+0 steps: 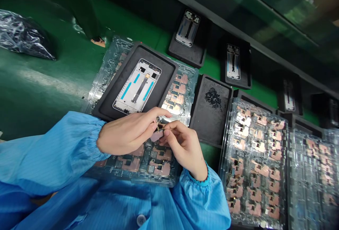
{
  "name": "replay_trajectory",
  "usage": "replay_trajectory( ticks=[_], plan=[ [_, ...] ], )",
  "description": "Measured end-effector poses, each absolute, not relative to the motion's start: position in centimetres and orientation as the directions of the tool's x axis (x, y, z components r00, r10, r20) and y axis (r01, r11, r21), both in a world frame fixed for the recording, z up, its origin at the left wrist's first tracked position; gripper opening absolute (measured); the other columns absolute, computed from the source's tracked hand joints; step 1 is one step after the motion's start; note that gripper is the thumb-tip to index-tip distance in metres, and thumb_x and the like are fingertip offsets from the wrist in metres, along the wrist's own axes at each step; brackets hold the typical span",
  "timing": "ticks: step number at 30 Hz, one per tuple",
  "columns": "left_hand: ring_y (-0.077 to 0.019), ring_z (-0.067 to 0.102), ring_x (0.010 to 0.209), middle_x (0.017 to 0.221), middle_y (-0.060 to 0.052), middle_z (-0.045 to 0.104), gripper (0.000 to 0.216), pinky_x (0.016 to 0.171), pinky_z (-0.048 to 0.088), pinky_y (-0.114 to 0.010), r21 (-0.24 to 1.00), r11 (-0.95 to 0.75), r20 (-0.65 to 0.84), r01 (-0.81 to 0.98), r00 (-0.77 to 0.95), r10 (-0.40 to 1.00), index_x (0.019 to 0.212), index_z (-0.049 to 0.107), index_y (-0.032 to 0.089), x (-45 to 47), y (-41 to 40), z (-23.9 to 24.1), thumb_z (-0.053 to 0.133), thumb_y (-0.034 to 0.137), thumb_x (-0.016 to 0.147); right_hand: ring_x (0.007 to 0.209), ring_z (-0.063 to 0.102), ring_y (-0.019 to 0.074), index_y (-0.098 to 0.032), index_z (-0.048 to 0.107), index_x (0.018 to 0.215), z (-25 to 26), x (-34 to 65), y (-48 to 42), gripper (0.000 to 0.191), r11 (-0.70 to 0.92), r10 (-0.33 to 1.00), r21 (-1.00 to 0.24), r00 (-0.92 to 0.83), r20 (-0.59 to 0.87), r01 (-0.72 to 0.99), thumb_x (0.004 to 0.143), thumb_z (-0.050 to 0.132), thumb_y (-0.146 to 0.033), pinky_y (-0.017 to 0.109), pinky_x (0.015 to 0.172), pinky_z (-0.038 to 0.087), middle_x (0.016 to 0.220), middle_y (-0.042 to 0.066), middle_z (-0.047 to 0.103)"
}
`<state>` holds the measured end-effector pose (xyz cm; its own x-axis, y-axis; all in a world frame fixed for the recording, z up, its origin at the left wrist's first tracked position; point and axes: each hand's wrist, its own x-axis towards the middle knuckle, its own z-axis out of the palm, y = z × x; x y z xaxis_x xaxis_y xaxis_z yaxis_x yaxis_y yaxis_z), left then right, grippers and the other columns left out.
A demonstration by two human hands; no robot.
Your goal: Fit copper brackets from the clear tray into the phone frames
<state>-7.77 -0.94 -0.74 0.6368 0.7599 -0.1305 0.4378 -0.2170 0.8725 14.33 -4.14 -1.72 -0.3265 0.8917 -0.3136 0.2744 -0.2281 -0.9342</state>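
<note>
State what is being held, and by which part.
A small pinkish circuit board: the right hand pinches its right edge; the left hand has fingers at its upper side, their grip partly hidden.

Pinkish circuit board [156, 136], partly hidden, above tray [155, 181].

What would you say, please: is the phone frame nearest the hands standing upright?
No, the phone frame lies flat inside a dark tray, white side facing up.
</note>
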Motion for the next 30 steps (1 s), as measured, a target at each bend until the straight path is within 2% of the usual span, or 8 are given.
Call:
replay_trajectory(
  ticks=[5,10,15,19,25,30],
  plan=[
    [-0.0128,0.054,0.052,0.063,0.007,0.052,0.038,0.055,0.04,-0.025,0.889,-0.184,-0.145,0.42,0.638,0.756,0.147,0.038,0.026,-7.8,-0.9,-0.7,0.032,0.025,0.109,0.062,0.072,0.0147,-0.021,0.059,0.094,-1.6,14.2,-4.3,0.015,-0.205,0.903,-0.947,-0.325,-0.28,0.247,0.103,0.059,-0.033,0.023,0.058,0.054,0.072,-0.002,0.066],
    [-0.0122,0.055,0.056,0.07,0.006,0.054,0.038,0.059,0.041,-0.026,0.907,-0.164,-0.123,0.388,0.616,0.778,0.145,0.041,0.025,-7.7,-1.0,-0.6,0.034,0.022,0.108,0.053,0.064,0.0116,-0.021,0.058,0.084,-1.6,13.4,-4.4,0.019,-0.165,0.936,-0.94,-0.252,-0.245,0.299,0.1,0.061,-0.031,0.021,0.052,0.049,0.065,-0.002,0.063],
    [-0.0121,0.057,0.069,0.088,0.002,0.058,0.036,0.068,0.046,-0.026,0.957,-0.09,-0.086,0.275,0.568,0.818,0.144,0.043,0.026,-7.9,-1.0,-0.6,0.037,0.025,0.108,0.049,0.063,0.01,-0.02,0.062,0.089,-1.3,13.4,-4.5,0.019,-0.37,0.892,-0.929,-0.282,-0.352,-0.012,0.099,0.066,-0.036,0.019,0.05,0.051,0.065,-0.002,0.067],
    [-0.0128,0.059,0.076,0.096,0.0,0.059,0.036,0.077,0.049,-0.028,0.981,0.003,-0.113,0.195,0.557,0.822,0.144,0.045,0.028,-8.0,-1.0,-0.7,0.038,0.027,0.109,0.051,0.065,0.0103,-0.019,0.069,0.096,-1.0,13.9,-4.5,0.017,-0.406,0.874,-0.907,-0.339,-0.349,-0.113,0.1,0.065,-0.035,0.02,0.051,0.053,0.07,0.0,0.072],
    [-0.0128,0.059,0.076,0.098,-0.001,0.061,0.035,0.077,0.049,-0.029,0.98,0.061,-0.16,0.191,0.564,0.81,0.143,0.046,0.028,-8.1,-0.9,-0.6,0.038,0.027,0.109,0.05,0.065,0.0091,-0.021,0.07,0.099,-1.1,13.9,-4.7,0.012,-0.417,0.875,-0.899,-0.329,-0.355,-0.137,0.099,0.068,-0.032,0.018,0.05,0.053,0.069,-0.001,0.072],
    [-0.0129,0.06,0.077,0.097,0.0,0.06,0.035,0.076,0.049,-0.028,0.98,0.038,-0.145,0.197,0.563,0.813,0.143,0.045,0.027,-8.0,-0.9,-0.7,0.038,0.027,0.109,0.051,0.064,0.0092,-0.021,0.069,0.098,-1.3,13.7,-4.7,0.011,-0.388,0.889,-0.917,-0.299,-0.347,-0.092,0.098,0.068,-0.033,0.017,0.048,0.053,0.068,-0.002,0.071]
  ],
)
